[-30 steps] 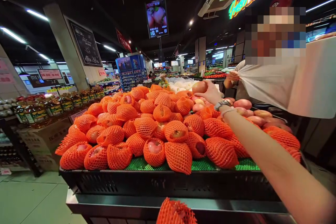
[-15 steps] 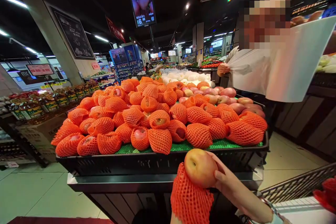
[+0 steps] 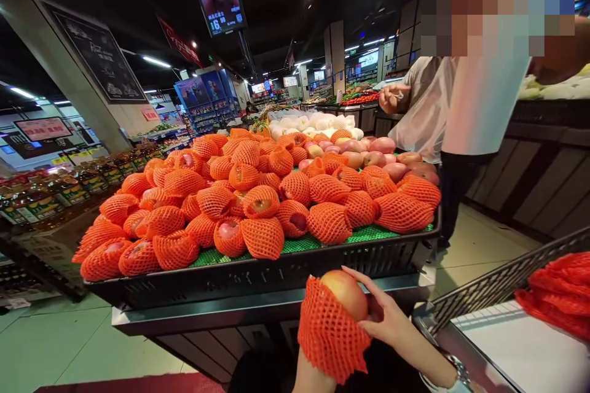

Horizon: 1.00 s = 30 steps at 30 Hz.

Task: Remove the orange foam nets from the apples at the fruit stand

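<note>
My right hand (image 3: 385, 319) grips a yellow-red apple (image 3: 348, 295) from its right side, thumb below and fingers over the top. An orange foam net sleeve (image 3: 332, 334) covers my left hand (image 3: 312, 376), so only the wrist shows plainly and the fingers are hidden under the mesh. The sleeve's upper part lies against the apple and hides its lower left side. Both hands are in front of the black crate (image 3: 221, 285), which holds a heap of fruit in orange foam nets (image 3: 262, 236).
Bare reddish fruit (image 3: 382, 146) and white-netted fruit (image 3: 318, 123) lie farther back. At right stands a black mesh-sided cart (image 3: 488, 270) with a white surface (image 3: 530, 344) and a pile of red-orange nets (image 3: 562, 295). A person (image 3: 479, 92) holding a plastic bag stands behind. Bottles (image 3: 34, 196) line the left.
The apple has gone deeper into the mouth of the net sleeve, which now covers more of it. My view has turned right, bringing more of the cart and nets into sight.
</note>
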### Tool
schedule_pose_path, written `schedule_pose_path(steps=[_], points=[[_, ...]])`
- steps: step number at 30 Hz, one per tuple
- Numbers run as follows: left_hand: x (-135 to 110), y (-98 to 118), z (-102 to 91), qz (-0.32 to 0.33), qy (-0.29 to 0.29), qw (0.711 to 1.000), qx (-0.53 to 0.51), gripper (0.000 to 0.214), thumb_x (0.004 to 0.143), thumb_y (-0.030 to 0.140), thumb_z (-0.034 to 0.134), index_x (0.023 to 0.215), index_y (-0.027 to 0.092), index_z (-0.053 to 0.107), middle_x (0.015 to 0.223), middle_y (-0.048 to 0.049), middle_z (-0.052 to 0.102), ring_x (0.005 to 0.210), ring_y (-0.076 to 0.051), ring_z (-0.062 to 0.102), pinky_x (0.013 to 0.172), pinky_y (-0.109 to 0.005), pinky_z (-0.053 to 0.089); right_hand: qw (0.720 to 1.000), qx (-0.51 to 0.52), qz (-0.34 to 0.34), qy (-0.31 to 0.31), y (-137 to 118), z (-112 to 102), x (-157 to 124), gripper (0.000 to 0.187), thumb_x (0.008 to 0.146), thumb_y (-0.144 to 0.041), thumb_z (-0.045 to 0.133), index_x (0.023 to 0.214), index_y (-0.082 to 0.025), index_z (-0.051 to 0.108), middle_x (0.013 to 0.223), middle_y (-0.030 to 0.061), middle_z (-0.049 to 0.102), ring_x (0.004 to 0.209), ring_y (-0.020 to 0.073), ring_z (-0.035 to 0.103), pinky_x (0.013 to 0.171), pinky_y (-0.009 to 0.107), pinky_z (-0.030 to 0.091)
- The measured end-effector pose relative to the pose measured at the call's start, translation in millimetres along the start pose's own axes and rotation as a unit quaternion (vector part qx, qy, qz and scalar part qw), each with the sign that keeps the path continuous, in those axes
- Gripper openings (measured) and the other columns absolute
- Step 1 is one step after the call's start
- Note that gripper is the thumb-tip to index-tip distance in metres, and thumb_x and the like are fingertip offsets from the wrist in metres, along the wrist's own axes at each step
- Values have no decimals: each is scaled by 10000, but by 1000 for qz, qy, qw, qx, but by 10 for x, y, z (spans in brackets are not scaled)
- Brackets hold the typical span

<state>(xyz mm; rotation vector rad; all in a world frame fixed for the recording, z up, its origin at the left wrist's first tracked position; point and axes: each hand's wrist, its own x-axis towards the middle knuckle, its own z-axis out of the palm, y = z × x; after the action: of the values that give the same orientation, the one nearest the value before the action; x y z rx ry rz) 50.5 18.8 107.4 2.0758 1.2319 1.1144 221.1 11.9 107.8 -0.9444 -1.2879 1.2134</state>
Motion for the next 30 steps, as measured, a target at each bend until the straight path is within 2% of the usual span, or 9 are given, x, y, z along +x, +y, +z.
schedule_pose_path(steps=[4, 8, 13, 16, 18, 20, 24, 28, 30], points=[[-155, -40, 35, -75, -25, 984, -161, 370, 864, 424, 624, 1182, 234, 620, 1249, -98, 641, 1133, -276, 605, 991, -502, 480, 992, -113, -13, -60, -12, -61, -153, 692, 799, -420, 719, 1428, -338, 442, 1524, 56, 414, 1408, 301, 364, 1165, 500, 279], [-231, -40, 142, -133, -36, 954, -268, 526, 723, 397, 750, 1223, 287, 631, 1273, -95, 654, 1197, -362, 571, 1061, -537, 424, 992, -117, -43, -23, -69, -65, -263, 525, 963, -516, 397, 1439, -297, 425, 1501, 56, 440, 1389, 281, 402, 1173, 533, 238], [-274, -39, 277, -192, 16, 912, -361, 561, 671, 349, 789, 1203, 236, 649, 1310, -114, 627, 1279, -392, 491, 1118, -531, 350, 980, -188, -53, 32, -77, 21, -305, 577, 783, -519, 700, 1308, -303, 599, 1382, 86, 581, 1289, 334, 514, 1128, 532, 348], [-300, -32, 351, -200, 54, 918, -337, 560, 651, 358, 809, 1172, 227, 651, 1306, -116, 627, 1268, -395, 496, 1132, -533, 317, 993, -100, -54, 39, 28, 130, -293, 767, 690, -655, 707, 1342, -287, 540, 1402, 106, 553, 1310, 336, 491, 1126, 503, 362], [-299, -1, 379, -184, 37, 934, -306, 539, 685, 367, 786, 1183, 218, 644, 1296, -126, 633, 1253, -390, 511, 1138, -538, 299, 998, -17, -47, 46, 134, 190, -270, 925, 603, -728, 717, 1364, -253, 489, 1391, 135, 552, 1287, 345, 513, 1089, 475, 415], [-282, 54, 362, -163, -17, 937, -307, 483, 796, 396, 673, 1243, 221, 617, 1319, -123, 623, 1255, -361, 523, 1143, -520, 295, 996, 19, -37, 82, 235, 218, -246, 850, 621, -696, 731, 1301, -229, 528, 1335, 141, 590, 1248, 339, 546, 1066, 455, 438], [-280, 172, 85, -134, -133, 936, -295, 372, 856, 342, 579, 1198, 234, 681, 1214, -126, 690, 1228, -356, 548, 1116, -525, 327, 988, 41, -13, 150, 360, 190, -248, 572, 764, -588, 657, 1224, -255, 584, 1299, 101, 619, 1218, 306, 562, 1059, 428, 436], [-355, 159, -445, -79, -266, 932, -234, 421, 804, 291, 665, 1225, 277, 664, 1162, -131, 713, 1201, -379, 576, 1113, -568, 297, 983, 54, -28, 174, 466, 147, -305, 569, 772, -585, 638, 1247, -279, 570, 1339, 83, 590, 1241, 307, 537, 1084, 431, 403], [-375, 68, -649, -50, -269, 923, -269, 380, 811, 397, 665, 1172, 286, 697, 1145, -132, 725, 1151, -368, 616, 1073, -538, 371, 980, 53, -31, 190, 551, 119, -318, 599, 770, -607, 628, 1267, -282, 554, 1347, 86, 579, 1261, 313, 516, 1095, 442, 388]])
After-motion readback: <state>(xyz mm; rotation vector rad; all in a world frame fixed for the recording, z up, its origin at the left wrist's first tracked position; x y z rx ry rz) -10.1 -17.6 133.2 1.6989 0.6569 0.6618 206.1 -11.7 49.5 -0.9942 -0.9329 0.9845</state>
